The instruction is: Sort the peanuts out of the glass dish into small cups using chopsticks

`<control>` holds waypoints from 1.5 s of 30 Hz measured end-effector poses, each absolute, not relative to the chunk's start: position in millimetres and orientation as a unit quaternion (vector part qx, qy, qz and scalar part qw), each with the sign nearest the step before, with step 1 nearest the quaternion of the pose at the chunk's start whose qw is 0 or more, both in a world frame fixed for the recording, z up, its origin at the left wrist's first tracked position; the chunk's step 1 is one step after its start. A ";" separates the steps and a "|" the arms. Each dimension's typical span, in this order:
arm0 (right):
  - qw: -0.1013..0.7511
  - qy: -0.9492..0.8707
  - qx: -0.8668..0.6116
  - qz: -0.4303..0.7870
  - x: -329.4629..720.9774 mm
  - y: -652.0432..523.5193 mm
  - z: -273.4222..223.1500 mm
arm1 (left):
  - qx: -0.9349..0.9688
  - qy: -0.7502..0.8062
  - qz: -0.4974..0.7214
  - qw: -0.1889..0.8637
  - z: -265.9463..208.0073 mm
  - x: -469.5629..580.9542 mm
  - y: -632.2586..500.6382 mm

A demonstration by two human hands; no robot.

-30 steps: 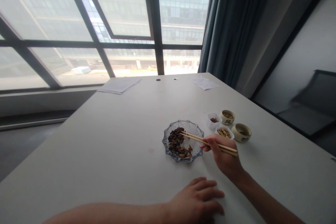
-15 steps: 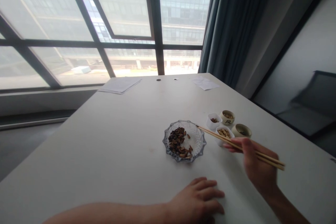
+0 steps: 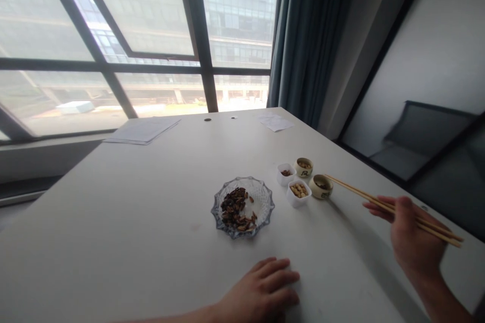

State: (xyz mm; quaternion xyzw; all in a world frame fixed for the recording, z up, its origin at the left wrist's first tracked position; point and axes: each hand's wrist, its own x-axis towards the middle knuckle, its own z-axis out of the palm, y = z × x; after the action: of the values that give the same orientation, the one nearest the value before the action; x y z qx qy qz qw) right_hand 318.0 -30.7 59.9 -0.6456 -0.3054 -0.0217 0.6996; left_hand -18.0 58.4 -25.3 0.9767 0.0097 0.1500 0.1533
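My right hand [image 3: 415, 234] grips a pair of wooden chopsticks [image 3: 358, 193] above the table. Their tips are close together, just beside the rim of a small cream cup [image 3: 315, 193] with dark bits inside; I cannot make out anything between them. Palm down, my left hand [image 3: 261, 287] lies on the tabletop with its fingers stretched out, holding nothing. Beyond it stands a scalloped glass bowl [image 3: 265, 208] with a heap of brown, seed-like pieces [image 3: 235, 204], mostly on its left side.
Beside the cream cup are a white cup [image 3: 298, 203] of peanut-like pieces, another white cup [image 3: 283, 180] with reddish-brown bits and a second cream cup [image 3: 303, 173]. Papers [image 3: 142, 130] lie at the table's far left, with more sheets [image 3: 276, 122] at far right.
My right hand has carried the chopsticks rightward, from the glass bowl's rim to beside the cream cup. A dark piece seen at their tips earlier no longer shows. The view has turned right.
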 end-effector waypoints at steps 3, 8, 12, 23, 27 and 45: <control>0.725 -0.308 -0.615 -0.042 309.3 -18.8 71.2 | 0.979 0.000 0.149 0.137 -25.0 -19.8 59.2; 0.725 -0.409 -0.554 0.032 269.7 17.9 80.0 | 0.984 -0.023 0.153 0.087 -26.7 -24.0 61.1; 0.688 -0.557 -0.464 0.026 236.5 32.6 63.3 | 0.985 -0.048 0.161 0.030 -32.8 -25.1 58.5; 0.599 -0.687 -0.412 0.021 223.8 -7.1 0.8 | 0.971 -0.020 0.190 -0.141 -36.8 -18.2 37.2; 0.619 -0.665 -0.417 0.011 218.5 -0.3 8.3 | 0.970 -0.025 0.190 -0.153 -33.4 -18.9 38.2; 0.653 -0.649 -0.385 0.055 207.7 3.4 11.9 | 0.976 -0.025 0.154 -0.154 -31.5 -21.0 44.2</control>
State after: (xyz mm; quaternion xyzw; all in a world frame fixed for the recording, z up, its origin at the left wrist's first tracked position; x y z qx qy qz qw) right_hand 207.7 3.4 11.9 -0.3852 -0.6494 0.0552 0.6533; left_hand -21.0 44.2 -31.5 0.9756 -0.0253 0.1539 -0.1544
